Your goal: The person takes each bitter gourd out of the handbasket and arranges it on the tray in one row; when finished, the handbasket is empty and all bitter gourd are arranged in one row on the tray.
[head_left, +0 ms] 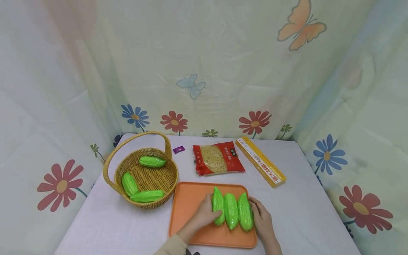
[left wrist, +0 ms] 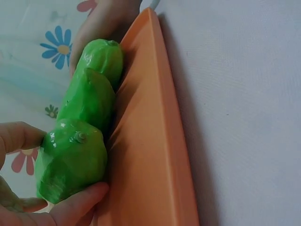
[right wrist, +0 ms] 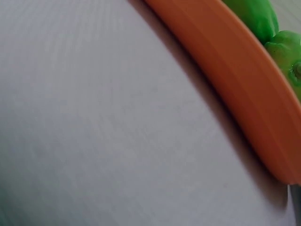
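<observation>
Three green bitter gourds lie side by side on the right half of an orange tray [head_left: 188,198]. My left hand [head_left: 203,214] grips the leftmost gourd [head_left: 217,203], with the thumb over its near end and the fingers along its left side. In the left wrist view, the thumb and fingers stand around this gourd [left wrist: 73,157]. The middle gourd [head_left: 231,211] lies close between the other two. My right hand [head_left: 262,220] rests its fingers against the right side of the rightmost gourd [head_left: 245,214], at the tray's right edge. The right wrist view leaves this hand out.
Left of the tray stands a wicker basket [head_left: 174,173] with a tall handle, holding three more green gourds. Behind the tray lie a red bag of pasta [head_left: 218,158], a long yellow pasta box [head_left: 260,162] and a small purple packet [head_left: 179,149]. Flowered curtains surround the white table.
</observation>
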Motion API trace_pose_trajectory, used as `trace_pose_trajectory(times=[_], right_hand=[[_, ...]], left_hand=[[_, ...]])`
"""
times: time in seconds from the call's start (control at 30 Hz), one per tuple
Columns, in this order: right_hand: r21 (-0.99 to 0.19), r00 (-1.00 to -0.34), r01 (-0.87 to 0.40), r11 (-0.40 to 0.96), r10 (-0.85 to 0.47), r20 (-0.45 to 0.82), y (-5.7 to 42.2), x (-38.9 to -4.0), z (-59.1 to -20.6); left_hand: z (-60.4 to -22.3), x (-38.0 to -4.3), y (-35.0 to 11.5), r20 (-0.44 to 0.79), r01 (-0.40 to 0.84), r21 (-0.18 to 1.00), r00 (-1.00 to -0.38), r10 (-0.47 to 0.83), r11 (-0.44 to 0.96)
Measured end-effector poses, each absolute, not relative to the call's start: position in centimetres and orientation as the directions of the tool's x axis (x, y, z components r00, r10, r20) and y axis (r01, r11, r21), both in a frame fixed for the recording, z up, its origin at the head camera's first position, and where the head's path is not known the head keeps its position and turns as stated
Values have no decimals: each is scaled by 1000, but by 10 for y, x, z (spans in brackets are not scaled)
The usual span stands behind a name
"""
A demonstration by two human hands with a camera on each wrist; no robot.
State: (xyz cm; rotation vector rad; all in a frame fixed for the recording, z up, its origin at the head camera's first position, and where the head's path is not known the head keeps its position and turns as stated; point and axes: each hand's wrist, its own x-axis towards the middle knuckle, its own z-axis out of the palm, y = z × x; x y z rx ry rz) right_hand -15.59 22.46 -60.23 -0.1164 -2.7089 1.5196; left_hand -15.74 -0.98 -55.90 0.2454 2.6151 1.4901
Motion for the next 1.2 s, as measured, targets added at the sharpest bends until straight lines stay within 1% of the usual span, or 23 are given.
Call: trace_pose_trajectory(times=[0.2, 0.53, 0.83, 1.13, 1.2], right_hand=[[-850, -996, 52, 525, 89, -5, 224, -155, -603], [-854, -996, 58, 518, 87, -15, 224, -156, -603], [-848, -995, 73, 526, 92, -28, 223, -155, -603], [-852, -996, 72, 518, 90, -30, 223, -155, -604], [-853, -996, 71, 518, 88, -29, 223, -156, -604]], left_hand=[[-554, -153, -9, -44, 68, 848, -979, 199, 525], [-552, -150, -9, -111, 20, 830, -974, 199, 558], [-551, -150, -12, -127, 25, 810, -968, 218, 585], [-549, -150, -20, -92, 51, 842, -967, 236, 537], [-546, -151, -23, -99, 35, 851, -969, 226, 523]])
